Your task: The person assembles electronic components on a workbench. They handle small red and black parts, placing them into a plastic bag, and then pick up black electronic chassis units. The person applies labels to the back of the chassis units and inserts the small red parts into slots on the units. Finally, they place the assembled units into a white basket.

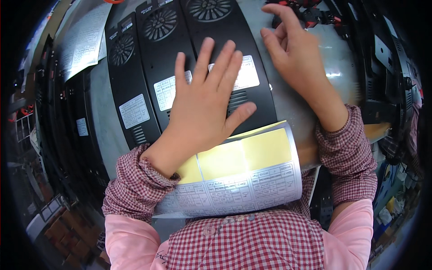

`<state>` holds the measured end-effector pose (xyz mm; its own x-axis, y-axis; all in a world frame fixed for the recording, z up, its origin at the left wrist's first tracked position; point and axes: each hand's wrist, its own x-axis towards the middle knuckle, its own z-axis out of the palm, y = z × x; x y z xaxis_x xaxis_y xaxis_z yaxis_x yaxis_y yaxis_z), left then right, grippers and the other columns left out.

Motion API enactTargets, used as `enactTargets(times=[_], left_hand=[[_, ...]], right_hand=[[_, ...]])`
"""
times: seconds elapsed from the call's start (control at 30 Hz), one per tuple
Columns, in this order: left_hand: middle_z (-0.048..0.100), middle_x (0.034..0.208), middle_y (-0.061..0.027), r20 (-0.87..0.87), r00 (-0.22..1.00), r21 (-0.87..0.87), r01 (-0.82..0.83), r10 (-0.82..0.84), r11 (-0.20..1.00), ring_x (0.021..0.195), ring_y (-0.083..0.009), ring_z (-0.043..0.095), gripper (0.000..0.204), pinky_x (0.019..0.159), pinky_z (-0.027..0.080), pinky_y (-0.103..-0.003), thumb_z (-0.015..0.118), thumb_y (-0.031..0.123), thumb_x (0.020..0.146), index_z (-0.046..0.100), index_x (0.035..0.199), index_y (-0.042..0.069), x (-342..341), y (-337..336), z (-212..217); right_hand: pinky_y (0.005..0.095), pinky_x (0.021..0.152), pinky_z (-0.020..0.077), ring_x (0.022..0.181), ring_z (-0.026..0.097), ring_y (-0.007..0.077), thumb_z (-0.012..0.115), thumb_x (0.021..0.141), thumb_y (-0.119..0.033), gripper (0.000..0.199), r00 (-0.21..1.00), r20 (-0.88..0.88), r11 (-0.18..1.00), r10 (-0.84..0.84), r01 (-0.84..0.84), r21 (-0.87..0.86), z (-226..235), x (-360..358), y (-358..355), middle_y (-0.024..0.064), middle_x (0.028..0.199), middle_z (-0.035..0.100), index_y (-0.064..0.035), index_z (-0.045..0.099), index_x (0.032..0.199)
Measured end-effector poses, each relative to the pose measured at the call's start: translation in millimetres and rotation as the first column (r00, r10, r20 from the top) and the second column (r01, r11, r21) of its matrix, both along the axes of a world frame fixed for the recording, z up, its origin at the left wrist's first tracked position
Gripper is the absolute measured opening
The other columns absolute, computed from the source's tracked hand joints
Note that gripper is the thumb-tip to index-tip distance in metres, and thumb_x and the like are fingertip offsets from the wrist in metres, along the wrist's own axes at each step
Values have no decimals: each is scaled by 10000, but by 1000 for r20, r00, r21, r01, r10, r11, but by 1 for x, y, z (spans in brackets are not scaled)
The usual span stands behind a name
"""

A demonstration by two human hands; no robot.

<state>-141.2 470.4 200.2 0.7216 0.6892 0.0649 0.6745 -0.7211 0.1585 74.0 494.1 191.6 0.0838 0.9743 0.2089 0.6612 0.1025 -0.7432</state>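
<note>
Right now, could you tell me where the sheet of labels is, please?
In the head view the label sheet lies low and centre, at the table's near edge, just in front of the black units; the left hand rests flat just above it.

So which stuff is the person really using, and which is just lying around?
In use:
left hand pressing flat on a white label
black fan unit under it
label sheet with yellow backing
right hand, open over the grey table

Lying about:
paper sheet
red and black parts

Red-checked sleeve covers point(135, 189) — pink sleeves point(128, 243) — checked apron point(247, 243).
</note>
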Motion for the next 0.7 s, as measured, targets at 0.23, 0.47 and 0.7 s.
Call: enactTargets(times=[0.23, 0.47, 0.7], left_hand=[[331, 1593, -107, 32, 961, -104, 276, -274, 955, 1490, -297, 265, 659, 1190, 128, -576, 554, 353, 960, 362, 1519, 61, 3, 7, 7], [494, 1481, -121, 238, 912, -159, 376, -334, 913, 1409, -308, 418, 455, 1156, 316, -502, 596, 155, 936, 547, 1375, 45, 2, 7, 12], [401, 1530, -178, 126, 967, -52, 230, -222, 972, 1442, -381, 324, 590, 1176, 238, -532, 601, 309, 931, 466, 1436, 37, 2, 2, 9]], right_hand=[[520, 617, 478, 698, 636, 457, 553, 947, -112, 268, 1000, -14, 996, -17, 18, 83, -14, 2, 9, 240, 686, 623, -88, 522, 1213], [508, 653, 507, 742, 660, 450, 609, 953, -234, 324, 998, -55, 995, -26, 20, -101, 28, 7, -29, 252, 758, 653, -47, 526, 1205], [367, 743, 534, 832, 691, 272, 670, 935, -417, 707, 920, -360, 821, 156, -323, -470, 62, 12, -124, 198, 895, 696, -77, 388, 1487]])
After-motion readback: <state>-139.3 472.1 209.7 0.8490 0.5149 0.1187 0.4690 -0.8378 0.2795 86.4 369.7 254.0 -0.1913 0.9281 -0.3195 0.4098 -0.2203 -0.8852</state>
